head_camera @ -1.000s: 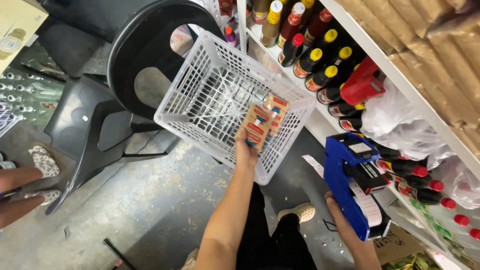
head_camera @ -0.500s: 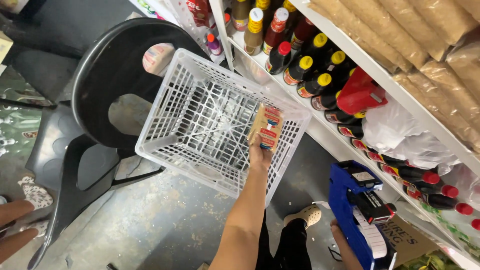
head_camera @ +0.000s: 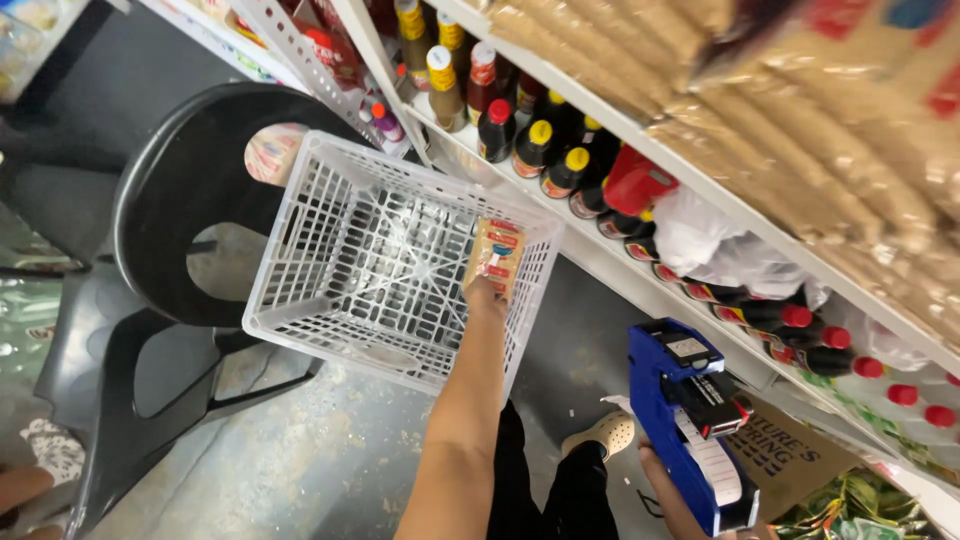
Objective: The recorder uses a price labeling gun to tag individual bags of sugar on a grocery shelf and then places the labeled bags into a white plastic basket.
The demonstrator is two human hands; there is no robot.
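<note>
My left hand is reached out ahead of me, fingers pinched around a small flat tan packet with red and blue print, holding it upright just inside the near right corner of the white plastic lattice basket. The basket sits on a black plastic chair, off to the left of that hand. My right hand is low and close to my body, wrapped around the grip of a blue price-label gun with a white label strip curling down its front; most of that hand is cut off, so I think the fingers are curled tight, but I can't see them clearly. Beyond both hands, to the right, a white shelf carries dark sauce bottles with yellow and red caps
</note>
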